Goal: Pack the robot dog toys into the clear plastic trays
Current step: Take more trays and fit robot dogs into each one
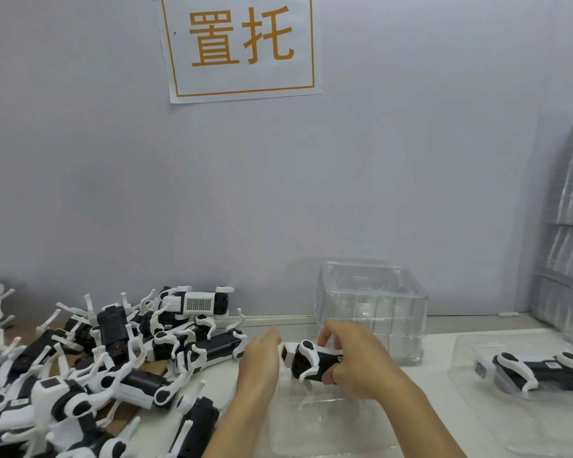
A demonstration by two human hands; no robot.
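**Robot dog held over a clear tray, mid-pack**

Head view. Right hand grasps a black-and-white robot dog toy by its body, fingers curled over the top and thumb beneath; the toy is lifted just above a clear plastic tray lying flat on the white table. Left hand is released, fingers straight, just beside the toy's head end; contact with the toy cannot be told.

To the left, a heap of robot dog toys lies tangled on the table, legs pointing all ways. At right, a second tray already holds a packed dog lying on its side. Behind the hands sits an upturned deep clear tray. A stack of clear trays stands at the far right. A paper sign with orange characters hangs on the wall.
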